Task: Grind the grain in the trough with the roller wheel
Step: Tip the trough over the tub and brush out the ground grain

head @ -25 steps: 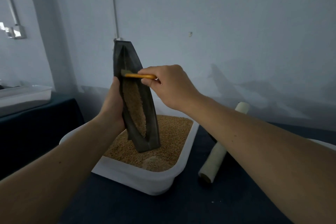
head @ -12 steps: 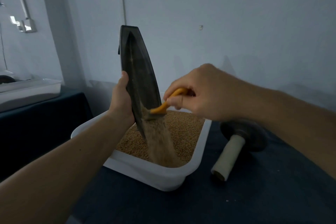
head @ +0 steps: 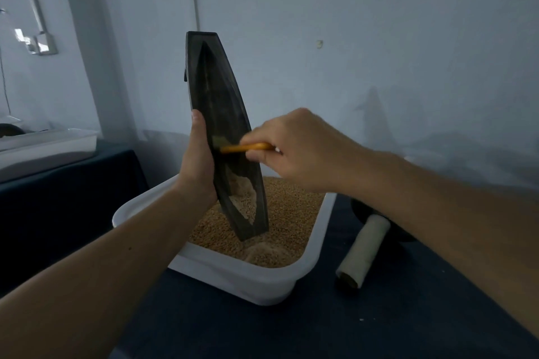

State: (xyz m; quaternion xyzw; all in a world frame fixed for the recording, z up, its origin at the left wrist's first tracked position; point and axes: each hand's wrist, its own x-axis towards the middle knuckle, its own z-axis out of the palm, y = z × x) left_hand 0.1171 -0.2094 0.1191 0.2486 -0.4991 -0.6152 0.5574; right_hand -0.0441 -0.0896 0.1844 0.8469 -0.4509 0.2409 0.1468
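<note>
Left grip [head: 198, 166] clasps upended trough [head: 215, 114] | right grip [head: 303, 154] pinches orange brush [head: 248, 148] | grain tub [head: 233, 274] below

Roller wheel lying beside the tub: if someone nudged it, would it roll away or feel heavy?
It would likely roll in a curve, not straight: the roller wheel lies tipped on its dark disc and one pale round handle end. The disc, partly hidden, looks solid, so probably heavy for its size. The cloth may slow it.

At frame centre a black trough [head: 217, 114] is seen, with tan grain [head: 291, 213], a white tub [head: 233, 277], an orange-handled brush [head: 245, 147] and a dark blue surface [head: 320, 326].
</note>
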